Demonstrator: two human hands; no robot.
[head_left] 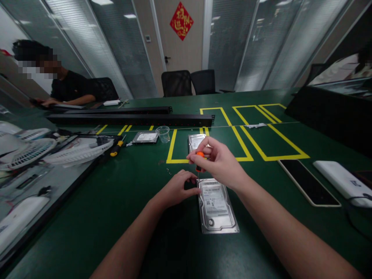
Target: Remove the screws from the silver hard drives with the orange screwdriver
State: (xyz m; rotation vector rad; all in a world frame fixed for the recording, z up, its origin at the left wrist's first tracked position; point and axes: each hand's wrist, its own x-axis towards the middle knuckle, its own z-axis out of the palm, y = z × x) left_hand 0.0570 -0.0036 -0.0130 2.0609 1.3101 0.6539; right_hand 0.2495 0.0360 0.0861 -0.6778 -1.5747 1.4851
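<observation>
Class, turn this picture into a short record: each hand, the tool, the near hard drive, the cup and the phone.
Right hand: grips the orange-and-black screwdriver
Left hand: at the left edge of the near hard drive
Tool: orange-and-black screwdriver, pointing down at that drive's far left corner
Near hard drive: flat on the green table, labelled side up
Cup: clear, beside another hard drive
Phone: face up, on the right

Looked like a meeting room in an office, with some character of a workshop. Had glass partitions (225, 46) with blinds, a wood-coloured door (186, 56) with a red diamond sign (181, 21), and black mesh chairs (176, 83) at a large green table (142, 166). Showed also hard drives (216, 205), an orange screwdriver (200, 154) and yellow tape marks (180, 161) upon this table.
</observation>
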